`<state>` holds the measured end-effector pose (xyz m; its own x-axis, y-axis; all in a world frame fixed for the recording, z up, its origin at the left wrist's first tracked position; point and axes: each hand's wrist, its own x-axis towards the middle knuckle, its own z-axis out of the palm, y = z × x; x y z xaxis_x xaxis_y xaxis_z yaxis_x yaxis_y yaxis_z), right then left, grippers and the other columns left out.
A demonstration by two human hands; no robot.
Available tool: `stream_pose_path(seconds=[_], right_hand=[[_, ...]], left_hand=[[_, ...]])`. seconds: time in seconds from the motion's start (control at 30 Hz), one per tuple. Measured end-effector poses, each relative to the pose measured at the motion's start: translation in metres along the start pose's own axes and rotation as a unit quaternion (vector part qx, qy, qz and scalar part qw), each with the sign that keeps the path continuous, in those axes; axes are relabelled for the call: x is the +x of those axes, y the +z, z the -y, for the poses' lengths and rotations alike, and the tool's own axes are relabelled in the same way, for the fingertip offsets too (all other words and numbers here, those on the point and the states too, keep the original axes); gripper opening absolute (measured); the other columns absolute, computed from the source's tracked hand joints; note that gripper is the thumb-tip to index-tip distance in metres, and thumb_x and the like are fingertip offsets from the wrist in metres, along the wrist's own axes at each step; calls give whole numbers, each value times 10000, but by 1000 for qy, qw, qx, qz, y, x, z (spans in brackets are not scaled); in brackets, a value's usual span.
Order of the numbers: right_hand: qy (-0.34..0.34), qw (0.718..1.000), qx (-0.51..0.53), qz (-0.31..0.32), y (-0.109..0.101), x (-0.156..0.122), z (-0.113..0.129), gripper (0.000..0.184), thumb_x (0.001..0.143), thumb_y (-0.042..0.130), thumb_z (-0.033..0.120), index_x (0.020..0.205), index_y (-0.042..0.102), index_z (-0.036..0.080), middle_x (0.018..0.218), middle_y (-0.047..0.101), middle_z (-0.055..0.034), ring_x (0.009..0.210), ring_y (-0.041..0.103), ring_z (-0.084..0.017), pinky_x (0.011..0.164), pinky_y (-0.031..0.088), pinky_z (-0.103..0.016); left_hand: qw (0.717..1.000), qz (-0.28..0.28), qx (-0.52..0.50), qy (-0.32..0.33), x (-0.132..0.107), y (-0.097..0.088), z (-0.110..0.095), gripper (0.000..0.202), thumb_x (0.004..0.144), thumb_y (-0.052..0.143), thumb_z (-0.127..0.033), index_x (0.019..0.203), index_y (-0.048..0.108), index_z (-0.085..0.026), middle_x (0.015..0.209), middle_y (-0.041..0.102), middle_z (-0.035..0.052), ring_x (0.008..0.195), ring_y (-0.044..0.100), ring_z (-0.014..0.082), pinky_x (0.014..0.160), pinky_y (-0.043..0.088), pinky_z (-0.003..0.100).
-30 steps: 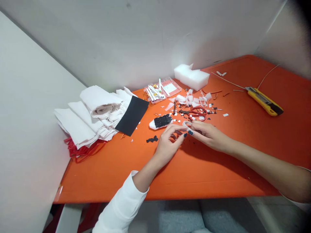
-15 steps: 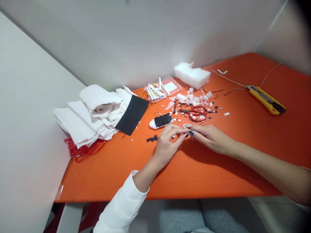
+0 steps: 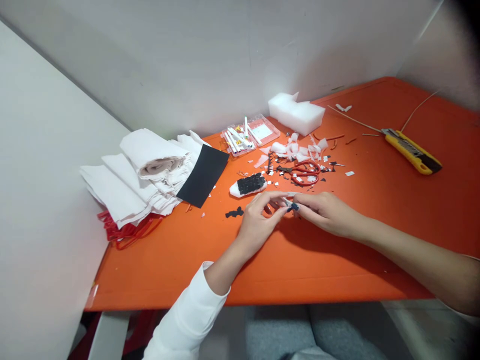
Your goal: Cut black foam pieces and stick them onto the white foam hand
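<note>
My left hand [image 3: 258, 217] and my right hand [image 3: 326, 212] meet fingertip to fingertip over the table. Both are closed in a pinch on a narrow white strip [image 3: 293, 194], which looks bent; much of it is hidden by the fingers. Just beyond the left hand lies a white foam piece [image 3: 235, 189] with a pointed end, its top covered in overlapping black bits [image 3: 251, 184]. A small black cut-out scrap [image 3: 234, 212] rests left of that hand. Scissors with red handles [image 3: 305, 172] lie beyond the fingertips among black and white scraps.
Folded white sheets [image 3: 127, 190] and a black card [image 3: 204, 175] lie at left, over a red bag [image 3: 127, 232]. At the back are a clear case [image 3: 262, 127] with white pens and a white foam block [image 3: 296, 115]. A yellow box cutter [image 3: 412, 152] lies at right.
The white strip has changed from an upright curl above the fingertips to a flatter position. My left fingers have shifted slightly around it; the right hand is nearly still.
</note>
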<state>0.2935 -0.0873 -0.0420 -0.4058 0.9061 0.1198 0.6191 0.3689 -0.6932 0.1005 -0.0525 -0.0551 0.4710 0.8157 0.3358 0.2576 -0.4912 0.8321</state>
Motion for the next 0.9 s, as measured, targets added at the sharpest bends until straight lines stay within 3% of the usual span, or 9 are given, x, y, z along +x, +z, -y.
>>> stream_pose_path(seconds=[0.07, 0.27, 0.57, 0.63, 0.77, 0.9], right_hand=[[-6, 1000, 3, 1, 0, 0, 0, 265, 941, 361, 251, 895, 609, 170, 658, 566, 4, 512, 472, -117, 553, 304, -233], [3, 999, 41, -8, 1, -2, 1, 255, 933, 373, 259, 840, 592, 166, 573, 453, 40, 480, 410, -101, 522, 291, -215], [13, 997, 67, -47, 4, -4, 5, 196, 876, 431, 216, 746, 567, 162, 575, 463, 46, 473, 302, -73, 489, 250, -205], [12, 996, 72, -48, 4, -4, 5, 187, 861, 434, 202, 724, 555, 162, 578, 443, 48, 478, 283, -71, 484, 240, -205], [-4, 995, 97, -38, 5, -5, 4, 176, 841, 441, 188, 683, 515, 169, 578, 351, 50, 495, 266, -74, 472, 226, -204], [-10, 992, 124, -32, 4, -7, 6, 198, 846, 442, 183, 650, 471, 174, 584, 332, 48, 510, 285, -77, 482, 231, -212]], left_hand=[[1000, 1, -3, 12, 0, 0, 1, 221, 831, 643, -200, 1049, 676, -220, 865, 676, 20, 792, 609, 115, 719, 480, 246], [992, -29, 11, 125, 1, -2, -2, 141, 814, 654, -137, 922, 717, -203, 851, 665, 30, 812, 603, 123, 799, 492, 289], [996, -39, 13, 81, -2, -1, -8, 44, 812, 659, -169, 828, 694, -190, 796, 548, 7, 762, 538, 112, 759, 465, 289], [995, -31, 26, 96, -2, -2, -7, 24, 812, 656, -173, 816, 678, -183, 733, 510, -12, 713, 500, 107, 758, 451, 298], [992, 4, 29, 126, -1, -4, -6, 66, 825, 628, -174, 760, 615, -167, 626, 441, -40, 611, 435, 96, 618, 395, 257], [987, 2, 33, 159, -1, -4, -8, 101, 820, 607, -130, 746, 552, -169, 609, 390, -57, 560, 392, 78, 559, 347, 233]])
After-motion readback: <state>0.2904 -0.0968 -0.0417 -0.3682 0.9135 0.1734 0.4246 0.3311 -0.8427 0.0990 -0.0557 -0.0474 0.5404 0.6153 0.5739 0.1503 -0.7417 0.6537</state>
